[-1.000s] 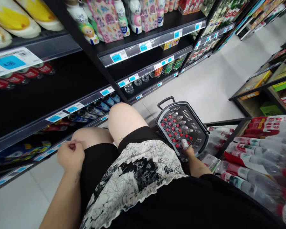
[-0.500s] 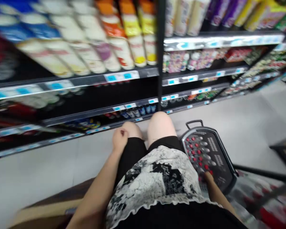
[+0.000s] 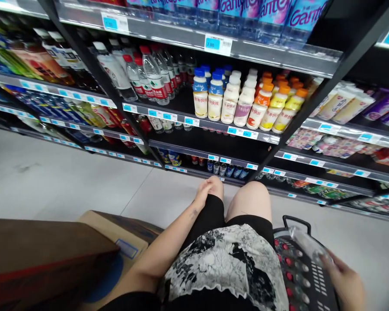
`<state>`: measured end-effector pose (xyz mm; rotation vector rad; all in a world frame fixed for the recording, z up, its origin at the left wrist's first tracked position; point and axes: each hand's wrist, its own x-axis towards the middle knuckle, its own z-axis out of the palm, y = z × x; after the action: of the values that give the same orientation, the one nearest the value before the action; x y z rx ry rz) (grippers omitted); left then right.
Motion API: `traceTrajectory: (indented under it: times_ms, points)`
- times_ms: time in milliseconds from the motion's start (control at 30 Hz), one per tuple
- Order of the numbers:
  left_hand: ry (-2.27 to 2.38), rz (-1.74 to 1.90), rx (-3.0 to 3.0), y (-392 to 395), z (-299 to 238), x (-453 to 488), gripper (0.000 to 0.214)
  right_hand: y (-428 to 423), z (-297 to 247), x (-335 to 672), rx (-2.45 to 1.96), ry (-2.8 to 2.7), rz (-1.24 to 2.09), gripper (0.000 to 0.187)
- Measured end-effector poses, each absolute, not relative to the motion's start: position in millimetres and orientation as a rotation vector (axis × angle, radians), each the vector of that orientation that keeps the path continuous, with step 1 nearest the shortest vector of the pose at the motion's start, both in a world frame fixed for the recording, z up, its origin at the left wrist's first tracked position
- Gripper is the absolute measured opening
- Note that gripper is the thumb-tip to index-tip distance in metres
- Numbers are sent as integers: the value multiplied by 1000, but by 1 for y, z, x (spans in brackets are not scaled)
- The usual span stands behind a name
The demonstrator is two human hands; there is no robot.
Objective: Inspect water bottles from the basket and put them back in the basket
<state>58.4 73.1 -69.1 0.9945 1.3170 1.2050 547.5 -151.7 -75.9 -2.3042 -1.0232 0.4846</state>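
My right hand (image 3: 346,276) is closed around one end of a clear plastic bottle (image 3: 306,242), blurred by motion, above a dark shopping basket (image 3: 319,276) at my right side. Several clear bottles with red caps (image 3: 289,275) lie in rows inside the basket. Its black handle (image 3: 296,219) sticks up at the far end. My left hand (image 3: 205,192) lies on my left knee, fingers resting over it and nothing held. On the shelf ahead stand red-capped water bottles (image 3: 155,80), left of several milk-drink bottles (image 3: 229,96) with coloured caps.
Shelving (image 3: 210,149) with price tags runs across the front, with pink-and-blue bottles (image 3: 243,15) on top and small cans (image 3: 228,169) at the bottom. Cardboard boxes (image 3: 45,242) stand close on my left. Pale floor (image 3: 84,177) lies between me and the shelves.
The view has swung left, bringing in the water bottles and cardboard boxes. My right hand, earlier low among the red-capped bottles, is now raised with a clear bottle. My left hand stays at the knee.
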Motion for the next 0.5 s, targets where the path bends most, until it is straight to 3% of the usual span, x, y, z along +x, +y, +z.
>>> traceTrajectory:
  times_ms: [100,200,300,500]
  points:
    - [1059,1093,825,52,-63,74,41,-127,-7,513,-2183,-965,360,64]
    - [865,897,726,32,-57,85,52,-103,51,462,-1723,-1067,40,45]
    - [657,697,642,22,-53,90,64,-77,81,415,-1309,-1012,-33,31]
    - [334,455,615,10,-54,85,81,-27,79,334,-1157,-1165,440,31]
